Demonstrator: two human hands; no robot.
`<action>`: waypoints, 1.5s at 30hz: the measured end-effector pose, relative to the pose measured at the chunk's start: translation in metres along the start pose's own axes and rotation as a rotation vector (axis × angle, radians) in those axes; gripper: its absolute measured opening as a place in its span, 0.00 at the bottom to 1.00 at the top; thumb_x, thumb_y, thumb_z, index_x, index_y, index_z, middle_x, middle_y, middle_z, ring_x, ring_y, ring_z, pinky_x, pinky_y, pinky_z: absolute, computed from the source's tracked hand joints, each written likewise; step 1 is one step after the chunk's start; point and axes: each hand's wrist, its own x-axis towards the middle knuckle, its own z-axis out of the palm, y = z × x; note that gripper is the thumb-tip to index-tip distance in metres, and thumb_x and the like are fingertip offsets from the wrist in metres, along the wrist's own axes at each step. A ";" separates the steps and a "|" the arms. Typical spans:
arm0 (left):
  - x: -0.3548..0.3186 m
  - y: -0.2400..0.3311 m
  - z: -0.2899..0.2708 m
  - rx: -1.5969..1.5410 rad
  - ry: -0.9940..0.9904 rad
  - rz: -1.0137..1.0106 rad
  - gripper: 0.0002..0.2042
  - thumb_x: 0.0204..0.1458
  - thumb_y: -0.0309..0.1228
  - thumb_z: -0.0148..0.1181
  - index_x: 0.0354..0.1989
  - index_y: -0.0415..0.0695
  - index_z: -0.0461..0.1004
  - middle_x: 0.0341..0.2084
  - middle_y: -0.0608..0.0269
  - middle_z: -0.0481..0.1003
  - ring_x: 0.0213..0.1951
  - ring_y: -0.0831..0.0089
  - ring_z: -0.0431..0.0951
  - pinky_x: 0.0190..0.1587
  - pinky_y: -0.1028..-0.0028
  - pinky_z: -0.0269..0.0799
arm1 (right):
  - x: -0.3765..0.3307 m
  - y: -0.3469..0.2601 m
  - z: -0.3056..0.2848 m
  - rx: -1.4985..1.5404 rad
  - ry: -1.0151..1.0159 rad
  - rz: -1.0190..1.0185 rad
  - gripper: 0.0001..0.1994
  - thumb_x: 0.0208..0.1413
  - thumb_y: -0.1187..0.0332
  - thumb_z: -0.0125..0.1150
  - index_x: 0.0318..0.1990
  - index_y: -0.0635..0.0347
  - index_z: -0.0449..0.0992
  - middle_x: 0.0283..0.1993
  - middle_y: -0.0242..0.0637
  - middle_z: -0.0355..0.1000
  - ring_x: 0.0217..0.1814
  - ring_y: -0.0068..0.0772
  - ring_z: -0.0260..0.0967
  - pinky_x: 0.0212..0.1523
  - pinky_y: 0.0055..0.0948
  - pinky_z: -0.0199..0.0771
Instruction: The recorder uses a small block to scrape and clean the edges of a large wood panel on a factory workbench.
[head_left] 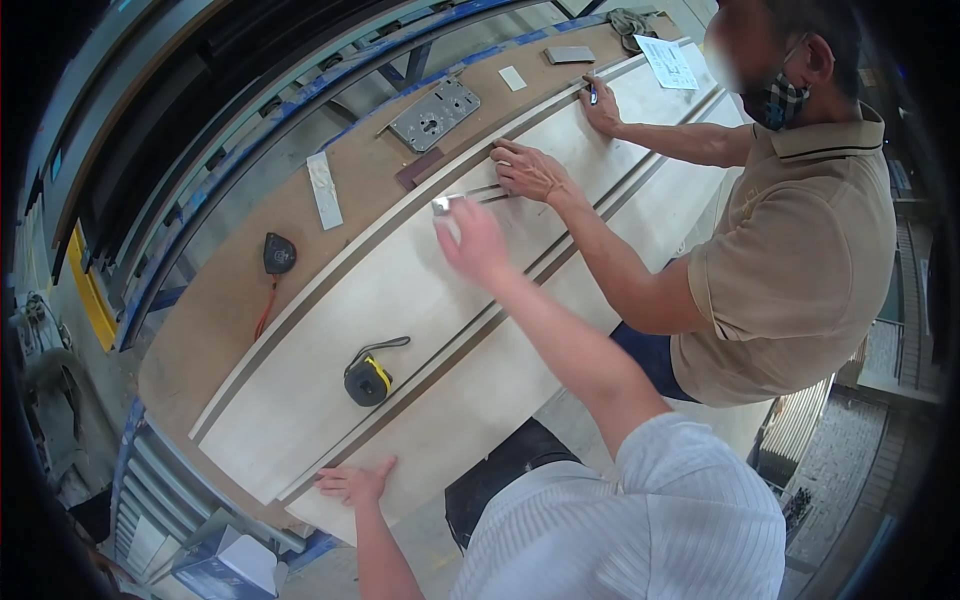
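Observation:
My left hand [355, 484] lies flat with its fingers spread at the near left end of a long pale panel [290, 400], which has raised edges. Above the panel's far edge, my right hand [474, 245] is blurred. It is closed around a small shiny silvery piece [446, 204] whose kind does not show. A black and yellow tape measure [368, 382] with a wrist strap rests on the panel between my hands. Beside my right hand, a co-worker's hand [530, 172] presses on the panel's edge. The co-worker's other hand [601, 108] holds a small slim object farther along.
Along the brown tabletop [215, 300] lie a black tape measure [280, 254] with an orange cord, a white strip [324, 190], a grey metal lock plate [433, 114] and a dark red block [420, 169]. The co-worker [790, 260] stands at right. Rollers [180, 480] flank the table.

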 end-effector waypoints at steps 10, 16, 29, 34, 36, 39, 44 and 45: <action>-0.018 0.009 -0.015 0.065 -0.047 0.022 0.79 0.27 0.66 0.73 0.67 0.27 0.17 0.68 0.24 0.22 0.71 0.34 0.22 0.70 0.43 0.34 | -0.193 0.004 0.009 -0.334 0.072 0.289 0.21 0.54 0.65 0.58 0.56 0.58 0.68 0.66 0.46 0.59 0.69 0.46 0.55 0.68 0.53 0.47; -0.019 0.007 -0.014 0.090 -0.059 0.048 0.78 0.29 0.68 0.71 0.65 0.24 0.17 0.67 0.21 0.22 0.70 0.32 0.19 0.70 0.44 0.26 | -0.197 0.006 0.016 -0.391 0.047 0.305 0.23 0.55 0.63 0.54 0.59 0.59 0.66 0.68 0.44 0.56 0.73 0.45 0.50 0.71 0.53 0.42; -0.016 0.001 -0.011 0.079 -0.049 0.050 0.78 0.29 0.67 0.72 0.65 0.23 0.17 0.67 0.22 0.22 0.70 0.34 0.18 0.70 0.43 0.26 | -0.201 0.003 0.023 -0.384 0.069 0.272 0.23 0.54 0.65 0.55 0.58 0.59 0.67 0.69 0.45 0.56 0.73 0.46 0.50 0.72 0.53 0.42; -0.018 0.006 -0.007 -0.020 -0.030 0.012 0.78 0.27 0.62 0.76 0.68 0.32 0.16 0.69 0.30 0.20 0.71 0.37 0.19 0.67 0.38 0.42 | -0.204 0.005 0.017 -0.431 0.101 0.272 0.23 0.55 0.64 0.53 0.59 0.59 0.67 0.69 0.43 0.56 0.74 0.44 0.50 0.72 0.53 0.42; -0.014 0.000 -0.006 -0.022 -0.021 0.021 0.78 0.27 0.60 0.78 0.69 0.35 0.16 0.69 0.32 0.19 0.71 0.38 0.19 0.66 0.37 0.47 | -0.204 0.001 0.024 -0.451 0.090 0.283 0.23 0.56 0.62 0.53 0.59 0.58 0.67 0.69 0.42 0.56 0.74 0.42 0.49 0.72 0.53 0.41; -0.012 -0.008 -0.001 -0.044 -0.014 -0.014 0.79 0.26 0.60 0.78 0.68 0.36 0.14 0.69 0.35 0.17 0.72 0.40 0.19 0.66 0.36 0.45 | -0.210 0.000 0.027 -0.440 0.098 0.267 0.23 0.56 0.62 0.52 0.59 0.59 0.67 0.70 0.43 0.56 0.74 0.42 0.49 0.73 0.53 0.41; -0.024 -0.005 -0.003 -0.089 -0.015 0.019 0.78 0.26 0.58 0.79 0.69 0.37 0.15 0.69 0.35 0.16 0.72 0.41 0.18 0.66 0.35 0.43 | -0.213 0.004 0.018 -0.479 0.093 0.268 0.22 0.57 0.63 0.51 0.58 0.60 0.68 0.69 0.43 0.56 0.74 0.41 0.48 0.73 0.53 0.40; -0.024 -0.003 -0.002 -0.101 -0.016 0.018 0.78 0.26 0.58 0.79 0.69 0.37 0.15 0.69 0.35 0.16 0.72 0.41 0.18 0.66 0.35 0.43 | -0.211 0.006 0.015 -0.479 0.094 0.256 0.22 0.57 0.63 0.51 0.58 0.60 0.68 0.69 0.43 0.56 0.74 0.41 0.48 0.73 0.53 0.40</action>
